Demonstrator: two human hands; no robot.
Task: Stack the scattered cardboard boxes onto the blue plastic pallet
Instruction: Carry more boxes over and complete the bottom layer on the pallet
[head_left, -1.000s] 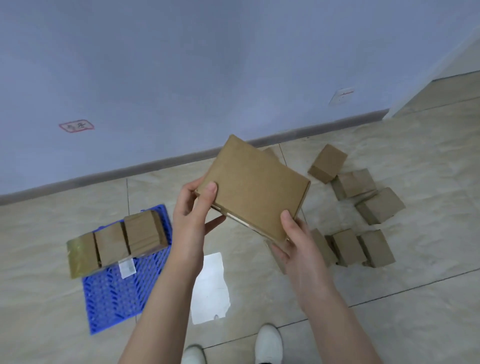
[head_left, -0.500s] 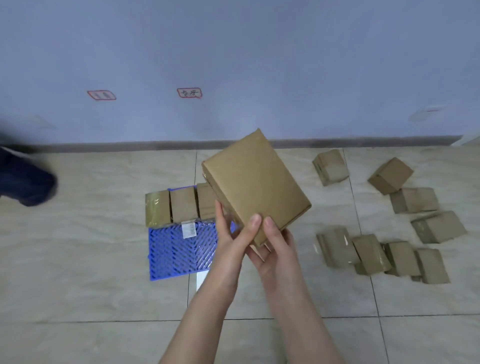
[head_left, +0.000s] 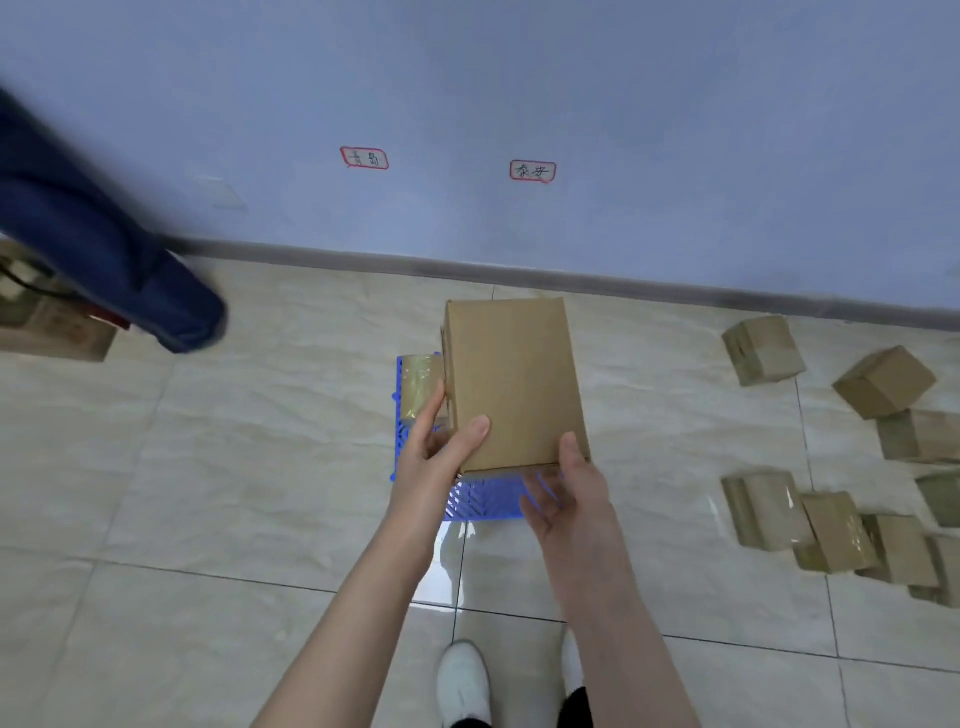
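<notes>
One blue pallet (head_left: 483, 501); two wall labels (head_left: 364, 158); two hands (head_left: 436, 467); perhaps ten cardboard boxes (head_left: 511, 384), right edge cropped.

Floor (head_left: 234, 467): beige tiles, dark grout lines;
Centre: blue pallet (head_left: 483, 501) flat on tiles;
Right: scattered cardboard boxes (head_left: 769, 512) on tiles.

Large box (head_left: 514, 384) — plain brown cardboard, matt, smooth face. Small box (head_left: 420, 384) on pallet (head_left: 483, 501) wrapped in clear tape, glossy, light caught on it. Pallet moulded in blue plastic, ribbed lattice, slight sheen. Floor tiles (head_left: 234, 467) polished, beige and veined, glare reflected beside shoe (head_left: 464, 680). Shoe white, smooth. Loose boxes (head_left: 769, 512) at right — cardboard, several sheathed in shiny tape. Corner box (head_left: 883, 382) seen bare and matt. Wall (head_left: 623, 104) painted, matt.
</notes>
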